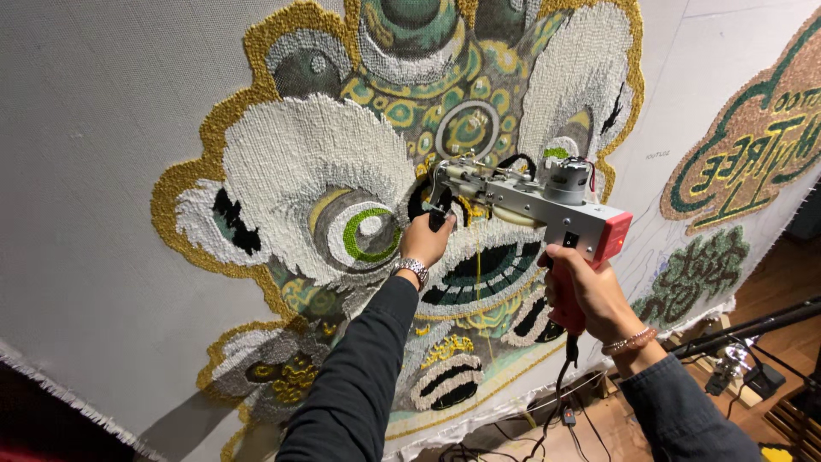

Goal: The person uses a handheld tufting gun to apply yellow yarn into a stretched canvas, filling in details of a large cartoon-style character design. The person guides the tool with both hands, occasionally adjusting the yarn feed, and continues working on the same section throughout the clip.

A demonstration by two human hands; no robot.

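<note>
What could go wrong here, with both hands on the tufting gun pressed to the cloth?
1. The left hand grips the front handle close to the needle end of the tufting gun; a slip might bring fingers near it.
2. The power cord hangs beside the right hand and could snag.
3. A tilted gun might tear the stretched cloth.
</note>
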